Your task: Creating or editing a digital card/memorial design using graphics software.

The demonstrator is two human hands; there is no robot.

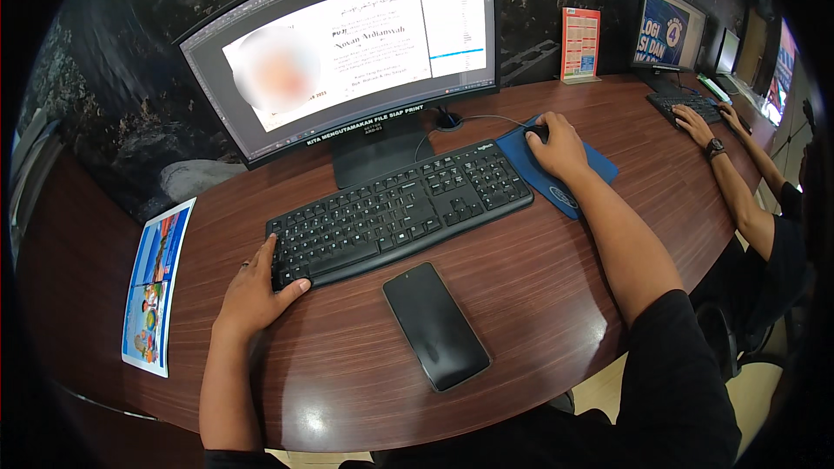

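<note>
My left hand (252,293) rests at the left end of a black keyboard (395,213). Its fingers are stretched along the keyboard's edge, the thumb lies apart by the near corner, and nothing is in its grip. To the right of the keyboard, my right hand (559,149) is curled over a dark computer mouse (540,132), which is mostly hidden under the fingers. Beneath it lies a blue mouse pad (603,165). Behind the keyboard stands a large monitor (347,56) showing a page layout in an editing window, with a panel at its right.
A dark smartphone (437,326) lies screen up in front of the keyboard on the brown wooden desk (339,339). At the left is a colourful printed sheet (156,287). A red desk calendar (580,45) stands at the back. On the right, another person's hands (693,126) work at a second keyboard.
</note>
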